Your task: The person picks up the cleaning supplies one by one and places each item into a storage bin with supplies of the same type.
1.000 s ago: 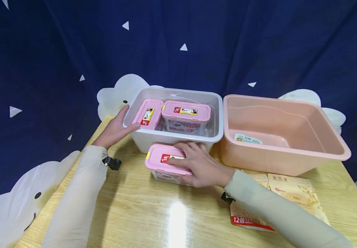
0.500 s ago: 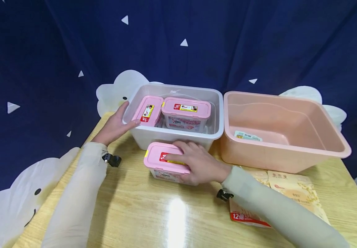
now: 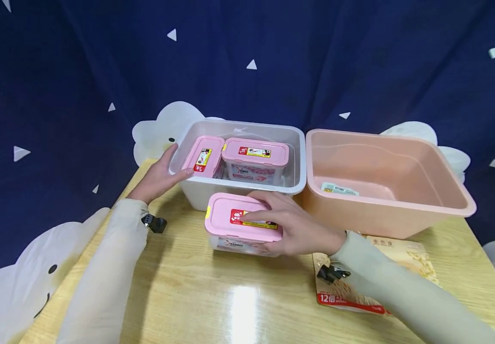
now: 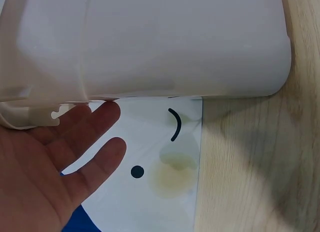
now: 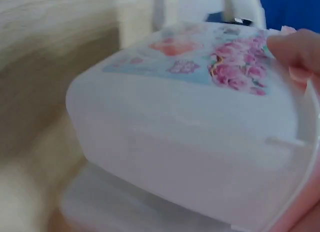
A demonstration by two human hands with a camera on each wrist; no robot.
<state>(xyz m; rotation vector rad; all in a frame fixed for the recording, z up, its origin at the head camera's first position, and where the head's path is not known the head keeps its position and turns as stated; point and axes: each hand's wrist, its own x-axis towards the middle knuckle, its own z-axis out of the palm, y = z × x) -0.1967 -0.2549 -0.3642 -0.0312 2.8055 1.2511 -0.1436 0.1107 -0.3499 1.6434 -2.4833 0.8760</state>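
In the head view, my right hand (image 3: 296,227) grips a pink-lidded OMO detergent box (image 3: 226,217) across its right end, thumb at the near side and a finger lying over the lid. The box is in front of the white bin (image 3: 193,193) and appears slightly raised, tilted in the right wrist view. My left hand (image 3: 157,177) rests at the bin's left corner, its thumb over the rim. In the left wrist view, the left fingers (image 4: 102,162) are nearly straight beside and under the rim. Inside the bin are two matching detergent boxes, one lengthwise (image 3: 189,155) and one crosswise (image 3: 253,169).
A pink bin (image 3: 385,212) stands against the white bin's right side, with a label (image 3: 338,188) on its floor. Flat beige packets (image 3: 402,248) lie on the wooden table (image 3: 178,286) under the right forearm. A dark blue curtain (image 3: 213,57) hangs behind.
My right hand has shifted slightly right with the detergent box, which seems lifted from the table and nearer the head camera. My left hand stays at the white bin's corner.
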